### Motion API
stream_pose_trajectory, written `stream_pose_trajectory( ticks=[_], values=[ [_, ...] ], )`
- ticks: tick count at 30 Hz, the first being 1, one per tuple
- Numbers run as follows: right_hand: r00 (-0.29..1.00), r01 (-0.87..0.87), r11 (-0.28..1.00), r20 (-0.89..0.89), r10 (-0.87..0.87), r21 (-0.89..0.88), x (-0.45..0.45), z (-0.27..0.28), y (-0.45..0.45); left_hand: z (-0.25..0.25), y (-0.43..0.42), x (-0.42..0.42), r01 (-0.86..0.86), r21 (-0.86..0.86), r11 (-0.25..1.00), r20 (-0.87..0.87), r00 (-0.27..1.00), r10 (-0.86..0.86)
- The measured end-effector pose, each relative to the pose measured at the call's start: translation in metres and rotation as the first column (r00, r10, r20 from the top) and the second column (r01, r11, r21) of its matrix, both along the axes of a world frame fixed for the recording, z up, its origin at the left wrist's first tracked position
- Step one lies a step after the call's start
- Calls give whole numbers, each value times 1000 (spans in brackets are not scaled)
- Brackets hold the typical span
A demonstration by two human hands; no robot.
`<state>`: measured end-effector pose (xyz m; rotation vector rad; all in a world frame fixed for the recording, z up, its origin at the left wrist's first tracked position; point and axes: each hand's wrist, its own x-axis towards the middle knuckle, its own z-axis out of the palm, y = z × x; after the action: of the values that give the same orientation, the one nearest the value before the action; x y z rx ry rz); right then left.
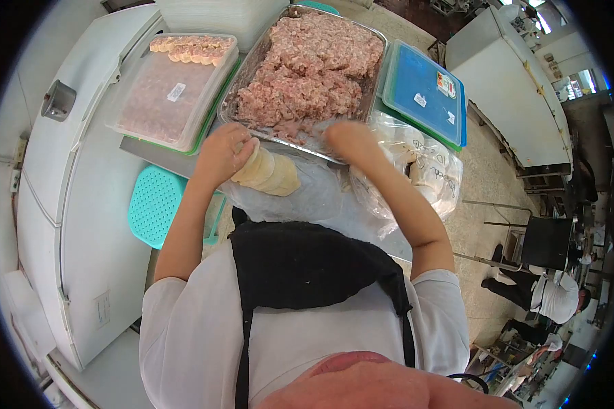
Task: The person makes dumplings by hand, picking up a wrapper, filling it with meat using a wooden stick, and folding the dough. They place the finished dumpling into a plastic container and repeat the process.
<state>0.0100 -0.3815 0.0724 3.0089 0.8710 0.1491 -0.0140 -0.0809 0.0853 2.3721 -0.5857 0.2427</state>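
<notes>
My left hand (226, 154) is closed, its fingertips at the upper end of a row of overlapping pale dough rounds (278, 175). It appears to pinch the endmost round. The rounds lie on clear plastic sheeting (320, 194) in front of me. Just beyond stands a large metal tray (295, 144) heaped with raw ground meat (314, 61). Over the tray's near right corner is my right hand (351, 142), smeared by motion. Its fingers and anything in them cannot be made out.
On the left sits a lidded clear container (160, 102) with filled pieces showing at its far end. Blue-lidded containers (426, 95) lie right of the tray, behind a plastic bag of wrapped dough rounds (430, 167). A turquoise stool (157, 204) stands lower left; other people (556, 296) are far right.
</notes>
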Motion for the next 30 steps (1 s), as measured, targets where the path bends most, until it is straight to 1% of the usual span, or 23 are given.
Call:
stream_pose_trajectory(
  ticks=[1, 2, 4, 5, 6, 7, 8, 9, 10, 11, 13, 15, 16, 18, 19, 20, 21, 22, 24, 25, 27, 29, 30],
  values=[
    [994, -21, 1000, -111, 19, -20, -7, -2, 10, 8, 2, 1, -3, -1, 1000, 4, 1000, 3],
    [994, -26, 999, -109, 23, -23, -6, 4, 10, 15, 5, 2, 20, -16, 1000, -38, 999, -21],
    [950, 138, 983, -264, -165, -117, -7, 31, 5, 27, 11, 2, 45, -34, 998, -86, 995, -48],
    [942, 83, 986, -312, -125, -144, -1, 50, -1, 32, 14, 3, 98, -122, 988, -199, 972, -121],
    [941, 87, 985, -314, -130, -146, 7, 45, -4, 34, 18, 5, 140, -215, 967, -303, 931, -202],
    [960, 141, 985, -230, -160, -97, 15, 33, -6, 33, 21, 9, 144, -218, 965, -303, 930, -207],
    [970, 189, 981, -144, -194, -44, 18, 21, -6, 31, 25, 13, 153, -87, 984, -257, 951, -170],
    [970, 193, 980, -141, -197, -47, 13, 8, 4, 30, 29, 17, 150, 45, 988, -202, 970, -138],
    [981, 135, 990, -138, -138, -34, 3, -6, 23, 31, 32, 19, 152, 43, 987, -199, 970, -141],
    [988, 78, 997, -135, -80, -21, -3, -12, 36, 32, 36, 22, 154, -11, 988, -175, 973, -153],
    [977, 127, 991, -166, -134, -50, -4, 9, 37, 35, 46, 28, 166, -67, 984, -151, 973, -174],
    [946, 207, 969, -225, -234, -138, -3, 34, 31, 36, 59, 31, 104, -356, 929, -208, 960, -187],
    [946, 207, 968, -224, -236, -144, -4, 38, 32, 33, 70, 37, 104, -362, 926, -208, 960, -189],
    [918, 288, 935, -220, -331, -206, -10, 44, 40, 20, 94, 54, -88, -596, 798, -447, 862, -239],
    [939, 237, 949, -200, -279, -210, -11, 29, 50, 11, 103, 62, -89, -603, 793, -447, 861, -243],
    [939, 236, 947, -199, -280, -217, -12, 18, 59, 2, 112, 72, -147, -817, 557, -454, 760, -466],
    [956, 223, 962, -158, -248, -158, -15, 13, 75, -2, 119, 77, -251, -929, 272, -370, 647, -667],
    [969, 208, 973, -115, -219, -97, -16, 13, 93, 3, 123, 75, -250, -930, 268, -366, 646, -669],
    [958, 246, 967, -131, -253, -70, -13, 15, 114, 18, 123, 70, -557, -827, 74, -432, 546, -718],
    [966, 219, 975, -128, -223, -47, -9, 12, 118, 26, 123, 70, -552, -831, 72, -424, 543, -725],
    [973, 193, 981, -122, -195, -27, -1, 14, 123, 37, 129, 71, -597, -800, -61, -387, 591, -707],
    [932, 296, 955, -218, -291, -9, 5, 30, 117, 35, 138, 78, -586, -808, -54, -395, 609, -688],
    [931, 299, 954, -216, -295, -15, 8, 36, 119, 34, 141, 81, -577, -815, -44, -407, 626, -665]
  ],
)
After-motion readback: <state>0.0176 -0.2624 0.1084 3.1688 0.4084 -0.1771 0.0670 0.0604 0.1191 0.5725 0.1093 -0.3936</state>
